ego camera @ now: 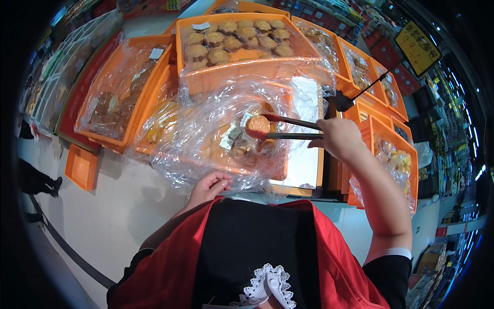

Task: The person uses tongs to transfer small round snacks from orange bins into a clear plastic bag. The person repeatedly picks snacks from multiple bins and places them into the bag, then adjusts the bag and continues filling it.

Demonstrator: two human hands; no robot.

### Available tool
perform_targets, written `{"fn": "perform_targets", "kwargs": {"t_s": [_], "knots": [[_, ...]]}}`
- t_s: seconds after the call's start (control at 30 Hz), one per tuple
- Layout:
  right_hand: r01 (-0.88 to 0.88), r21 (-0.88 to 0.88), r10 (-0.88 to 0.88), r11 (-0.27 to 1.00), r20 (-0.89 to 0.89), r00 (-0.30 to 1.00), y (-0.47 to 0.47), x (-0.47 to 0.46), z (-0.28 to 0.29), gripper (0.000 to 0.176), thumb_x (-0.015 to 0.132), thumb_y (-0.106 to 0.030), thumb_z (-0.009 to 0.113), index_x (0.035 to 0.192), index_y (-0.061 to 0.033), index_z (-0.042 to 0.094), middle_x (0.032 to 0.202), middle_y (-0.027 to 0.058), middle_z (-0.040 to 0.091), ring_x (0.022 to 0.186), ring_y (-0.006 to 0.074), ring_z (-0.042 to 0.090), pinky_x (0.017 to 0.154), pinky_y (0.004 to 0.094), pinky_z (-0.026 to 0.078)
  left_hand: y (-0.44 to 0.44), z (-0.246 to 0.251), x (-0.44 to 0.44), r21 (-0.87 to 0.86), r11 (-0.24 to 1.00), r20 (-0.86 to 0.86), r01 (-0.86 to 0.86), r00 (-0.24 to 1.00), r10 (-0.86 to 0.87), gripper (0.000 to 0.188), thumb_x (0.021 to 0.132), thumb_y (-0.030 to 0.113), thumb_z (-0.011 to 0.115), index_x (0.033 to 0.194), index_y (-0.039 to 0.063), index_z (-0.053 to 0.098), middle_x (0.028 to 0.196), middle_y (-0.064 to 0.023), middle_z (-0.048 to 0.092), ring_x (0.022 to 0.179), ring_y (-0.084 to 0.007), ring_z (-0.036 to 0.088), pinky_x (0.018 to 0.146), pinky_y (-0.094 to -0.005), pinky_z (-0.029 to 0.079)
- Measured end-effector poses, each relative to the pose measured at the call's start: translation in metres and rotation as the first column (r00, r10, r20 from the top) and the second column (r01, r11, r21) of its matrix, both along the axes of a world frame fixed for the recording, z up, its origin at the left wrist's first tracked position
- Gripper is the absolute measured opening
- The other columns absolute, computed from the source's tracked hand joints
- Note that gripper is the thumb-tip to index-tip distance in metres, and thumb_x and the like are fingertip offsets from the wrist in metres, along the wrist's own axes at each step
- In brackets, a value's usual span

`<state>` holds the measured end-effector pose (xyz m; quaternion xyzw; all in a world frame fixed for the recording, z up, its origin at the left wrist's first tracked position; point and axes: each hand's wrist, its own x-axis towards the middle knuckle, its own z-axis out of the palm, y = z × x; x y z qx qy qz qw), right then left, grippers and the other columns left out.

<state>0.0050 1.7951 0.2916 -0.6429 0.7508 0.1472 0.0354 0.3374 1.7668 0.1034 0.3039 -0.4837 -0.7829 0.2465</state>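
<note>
My right hand [339, 138] grips a pair of tongs [297, 136] with dark handles and red tips. Between the tips sits a round golden-brown baked good [258, 125], over an orange plastic crate [283, 162] that holds more baked pieces and small printed slips [228, 136]. Crumpled clear plastic film [193, 143] covers much of that crate and hangs over its near edge. My left hand [213, 185] is at the near edge of the film, fingers curled; whether it pinches the film cannot be made out.
Behind stands an orange crate [247, 63] of round buns under film. More film-covered crates stand at the left [148, 92] and right [413, 170]. A yellow price sign [418, 47] rises on a black stand. A small orange bin [81, 166] is on the floor; a person's leg [38, 178] shows at far left.
</note>
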Motion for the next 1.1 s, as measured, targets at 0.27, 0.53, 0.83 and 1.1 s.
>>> {"fn": "perform_targets", "kwargs": {"t_s": [0.27, 0.53, 0.83, 1.1], "knots": [[0.573, -0.046, -0.27, 0.818, 0.849, 0.453, 0.146, -0.045, -0.05, 0.051, 0.077, -0.029, 0.079, 0.114, 0.0033, 0.063, 0.082, 0.0051, 0.064, 0.076, 0.0099, 0.057, 0.069, 0.0284, 0.049, -0.004, 0.01, -0.057, 0.168, 0.971, -0.163, 0.17, 0.976, -0.143, 0.023, 0.098, 0.012, 0.048, 0.117, -0.001, 0.051, 0.102, -0.0082, 0.057, 0.091, -0.0149, 0.055, 0.084, -0.0277, 0.046], [0.932, -0.09, -0.124, 0.352, 0.982, 0.142, 0.368, -0.044, -0.071, 0.059, 0.07, -0.018, 0.083, 0.119, 0.0052, 0.059, 0.095, 0.0034, 0.065, 0.084, 0.0105, 0.057, 0.075, 0.0269, 0.048, 0.014, 0.084, -0.201, -0.157, 0.898, 0.052, 0.412, 0.911, -0.409, 0.043, 0.096, 0.023, 0.055, 0.132, 0.004, 0.042, 0.124, -0.0141, 0.05, 0.11, -0.0196, 0.052, 0.093, -0.0323, 0.043], [0.99, -0.037, -0.297, -0.136, 0.955, -0.005, 0.54, -0.037, -0.088, 0.051, 0.072, -0.019, 0.077, 0.115, 0.0047, 0.062, 0.092, -0.0019, 0.059, 0.083, 0.0071, 0.053, 0.074, 0.0219, 0.044, 0.154, 0.15, -0.466, -0.774, -0.631, 0.241, -0.051, 0.898, -0.368, 0.057, 0.083, 0.029, 0.065, 0.134, 0.014, 0.045, 0.138, -0.0124, 0.043, 0.132, -0.0329, 0.034, 0.107, -0.0547, 0.025], [0.983, -0.036, -0.303, -0.18, 0.953, -0.02, 0.574, -0.076, -0.104, 0.051, 0.072, -0.017, 0.077, 0.115, 0.0055, 0.062, 0.091, -0.0013, 0.062, 0.082, 0.007, 0.054, 0.074, 0.0226, 0.044, 0.108, 0.163, -0.614, -0.813, 0.252, 0.431, 0.526, 0.833, -0.348, 0.025, 0.095, 0.022, 0.049, 0.111, 0.007, 0.06, 0.084, -0.01, 0.062, 0.062, -0.0179, 0.06, 0.053, -0.0337, 0.05]]}}
